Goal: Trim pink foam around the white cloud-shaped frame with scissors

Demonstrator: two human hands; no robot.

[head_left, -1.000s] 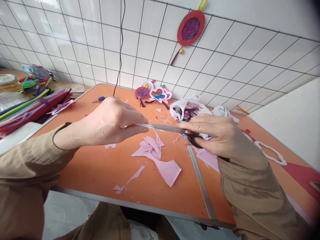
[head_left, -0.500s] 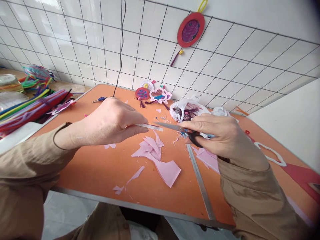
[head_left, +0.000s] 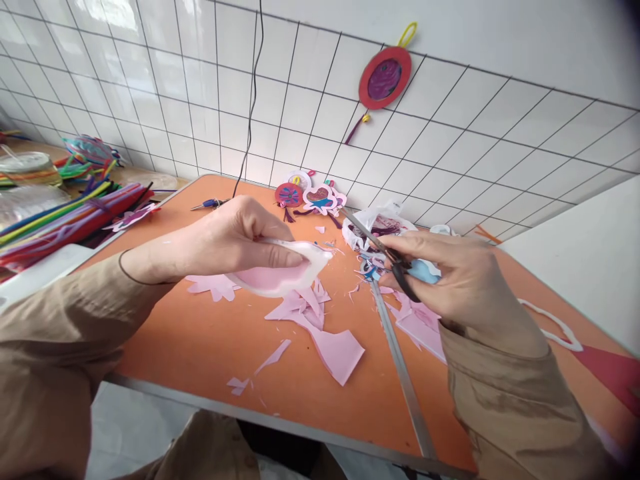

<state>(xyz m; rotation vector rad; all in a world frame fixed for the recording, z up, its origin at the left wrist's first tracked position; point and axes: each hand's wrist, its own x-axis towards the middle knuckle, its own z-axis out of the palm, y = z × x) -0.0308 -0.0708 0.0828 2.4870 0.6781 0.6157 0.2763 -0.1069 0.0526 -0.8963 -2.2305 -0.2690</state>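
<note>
Between the thumb and fingers of my left hand [head_left: 245, 243] is a pink foam cutout with a white border [head_left: 280, 285], tilted so that its pink face shows. My right hand [head_left: 450, 280] grips a pair of scissors [head_left: 373, 237] by the black handles. The blades look closed and point up and to the left, apart from the cutout. Below the hands, pink foam scraps [head_left: 337, 350] lie on the orange table [head_left: 200, 353]. Under my left wrist rests a pink flower-shaped piece [head_left: 215, 287].
Finished ornaments with tassels [head_left: 317, 198] lie at the table's back, beside a white plastic bag [head_left: 357, 233]. Pipe cleaners [head_left: 85, 223] are bundled at left. A screwdriver-like tool [head_left: 210, 203] lies behind my left hand. A round red ornament [head_left: 364, 80] hangs on the tiled wall.
My left hand has turned the cutout from edge-on to showing its pink face. The scissors have drawn away from it, and their tips have swung upward.
</note>
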